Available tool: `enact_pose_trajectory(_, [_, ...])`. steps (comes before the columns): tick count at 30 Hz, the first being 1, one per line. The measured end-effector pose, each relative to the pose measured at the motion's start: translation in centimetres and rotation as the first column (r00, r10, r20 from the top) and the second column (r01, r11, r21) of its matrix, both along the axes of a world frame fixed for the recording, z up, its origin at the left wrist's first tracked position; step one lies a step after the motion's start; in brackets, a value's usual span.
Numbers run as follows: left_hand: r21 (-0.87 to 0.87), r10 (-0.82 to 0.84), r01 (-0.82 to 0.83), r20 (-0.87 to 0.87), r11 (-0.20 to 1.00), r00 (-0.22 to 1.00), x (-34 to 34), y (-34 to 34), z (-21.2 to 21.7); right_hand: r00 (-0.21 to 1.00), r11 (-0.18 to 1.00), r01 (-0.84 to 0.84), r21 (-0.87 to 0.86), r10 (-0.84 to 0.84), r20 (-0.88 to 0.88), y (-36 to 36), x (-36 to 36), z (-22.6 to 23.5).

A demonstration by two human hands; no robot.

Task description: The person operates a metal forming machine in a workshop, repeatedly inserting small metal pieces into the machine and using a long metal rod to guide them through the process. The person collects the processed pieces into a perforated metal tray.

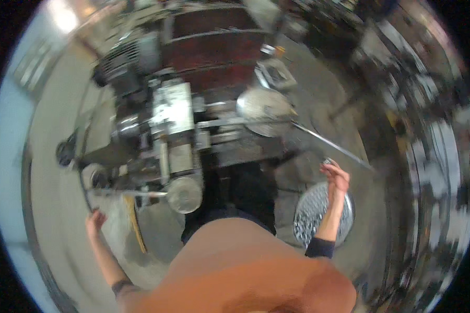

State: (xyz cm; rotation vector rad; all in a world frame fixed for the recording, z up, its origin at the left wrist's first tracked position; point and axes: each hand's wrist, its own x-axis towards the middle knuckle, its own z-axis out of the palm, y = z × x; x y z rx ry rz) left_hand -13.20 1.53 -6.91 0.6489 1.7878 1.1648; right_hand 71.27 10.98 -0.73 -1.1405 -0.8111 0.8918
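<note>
My left hand is closed round the lower end of a thin dark lever, which rises along the left side of a machine. My right hand is raised over the near right, fingers bent together. At its fingertips is a small shiny metal piece, too blurred to tell its exact kind. Below that forearm stands a round metal basin with many small shiny metal pieces in it. The forearm hides part of the basin.
A finned motor sits at the machine's back left. A round metal tray lies right of the machine. From there a long thin rod juts out to the right. A yellow stick leans near my left forearm. Cluttered racks line the right.
</note>
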Motion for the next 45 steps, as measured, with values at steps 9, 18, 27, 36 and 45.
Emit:
enact_pose_trajectory(9, [-0.120, -0.020, -0.043, -0.478, 0.992, 0.878, 9.0, -0.3, 6.8, 0.439, 0.629, -0.777, -0.008, 0.551, 0.710, 15.4, -19.7, 3.8])
enact_pose_trajectory(18, [-0.361, -0.182, -0.124, -0.702, 0.924, 0.688, 12.6, -6.5, 8.4, -0.346, 0.488, -0.822, -0.292, -0.021, 0.938, 22.2, -43.0, 9.3])
enact_pose_trajectory(27, [-0.329, -0.073, -0.203, -0.664, 0.922, 0.744, 14.3, -6.9, 8.6, -0.159, 0.555, -0.720, -0.417, 0.453, 0.877, 24.2, -45.6, 6.5])
enact_pose_trajectory(36, [-0.304, -0.069, -0.339, -0.825, 0.890, 0.561, 15.7, -7.7, 7.9, 0.023, 0.552, -0.822, -0.141, 0.280, 0.960, 25.9, -46.5, 5.5])
enact_pose_trajectory(45, [-0.452, -0.393, -0.463, -0.892, 0.762, 0.223, 4.3, -11.0, 4.6, 0.108, 0.641, -0.716, -0.276, 0.492, 0.864, 23.2, -46.0, 7.3])
